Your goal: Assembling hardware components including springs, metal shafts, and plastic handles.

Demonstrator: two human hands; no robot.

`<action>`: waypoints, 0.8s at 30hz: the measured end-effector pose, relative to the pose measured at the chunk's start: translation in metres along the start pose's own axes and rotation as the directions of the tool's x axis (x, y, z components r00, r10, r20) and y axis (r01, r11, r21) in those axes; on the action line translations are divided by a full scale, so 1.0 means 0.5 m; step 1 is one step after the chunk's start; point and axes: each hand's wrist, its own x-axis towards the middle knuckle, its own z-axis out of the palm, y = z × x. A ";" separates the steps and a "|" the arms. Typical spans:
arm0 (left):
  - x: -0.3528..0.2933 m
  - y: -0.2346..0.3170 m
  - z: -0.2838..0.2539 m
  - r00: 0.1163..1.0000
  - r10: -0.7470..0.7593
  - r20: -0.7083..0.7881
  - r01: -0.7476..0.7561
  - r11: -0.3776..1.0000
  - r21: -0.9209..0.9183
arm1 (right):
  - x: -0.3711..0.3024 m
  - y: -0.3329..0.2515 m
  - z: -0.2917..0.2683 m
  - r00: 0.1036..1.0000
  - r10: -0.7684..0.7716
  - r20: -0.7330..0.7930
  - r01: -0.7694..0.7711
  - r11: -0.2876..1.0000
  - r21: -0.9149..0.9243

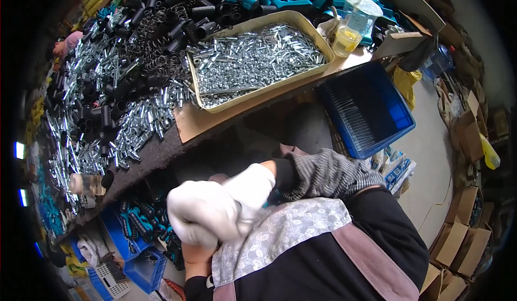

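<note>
Both my hands wear white gloves and meet above my lap, in front of the patterned apron. My left hand is a rounded, curled shape smeared by motion, pressed against the other glove. From the right, below a grey striped sleeve cover, comes my right hand; its fingers are hidden behind or within the left glove. Whether anything lies between the two gloves cannot be made out. Beyond them, on the bench edge, a cream tray holds many small shiny metal parts.
Loose metal parts, black tubes, coil springs and teal handles pile up on the bench. A lidded plastic cup stands at the tray's right. Blue crates sit below, and cardboard boxes line the right side.
</note>
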 end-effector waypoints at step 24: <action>-0.032 0.000 0.050 0.866 0.247 -0.435 0.103 0.763 0.638 | -0.001 -0.043 0.012 0.909 -0.230 -0.348 -0.037 0.787 -0.615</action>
